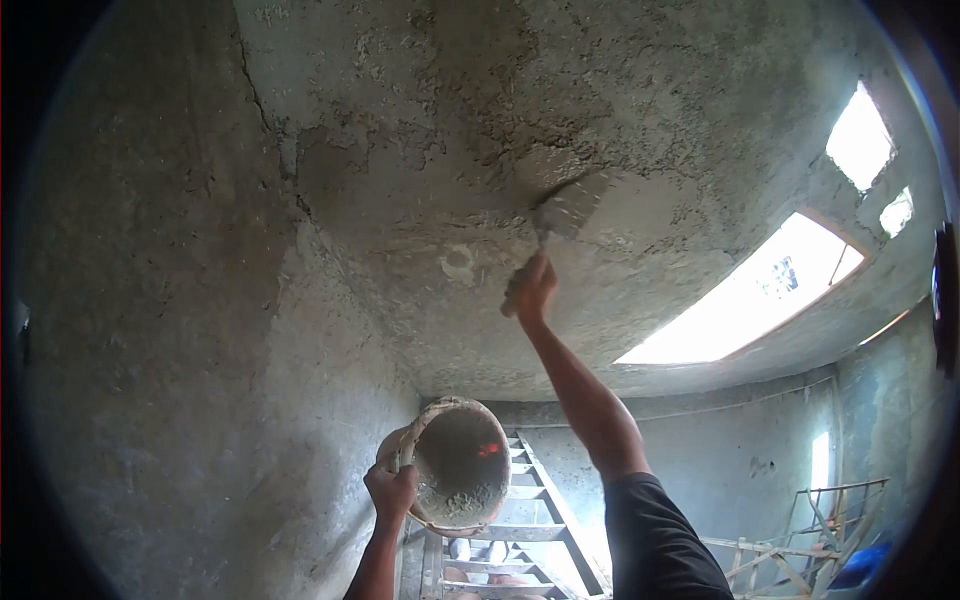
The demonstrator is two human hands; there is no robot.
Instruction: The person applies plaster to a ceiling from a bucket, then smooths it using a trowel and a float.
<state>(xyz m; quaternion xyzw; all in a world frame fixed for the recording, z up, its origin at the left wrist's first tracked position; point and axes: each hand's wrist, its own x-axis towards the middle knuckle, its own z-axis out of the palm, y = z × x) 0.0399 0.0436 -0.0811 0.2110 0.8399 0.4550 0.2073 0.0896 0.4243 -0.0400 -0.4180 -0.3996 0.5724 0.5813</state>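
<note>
My right hand (533,287) is raised overhead, its fingers wrapped round the handle of a trowel (575,207). The trowel's blade lies against the rough, mortar-covered surface (440,160) above me and is slightly blurred. Lower down, my left hand (392,488) grips the rim of a round bucket (460,465), which is tilted so that its inside shows. Grey mortar (468,502) lies at the bottom of the bucket and smears its walls.
A ladder (540,495) stands below, beside the bucket. At the lower right are a wooden frame (780,560) and a blue object (860,567). Bright openings (740,300) break the surface at right. A plastered wall (170,350) rises at left.
</note>
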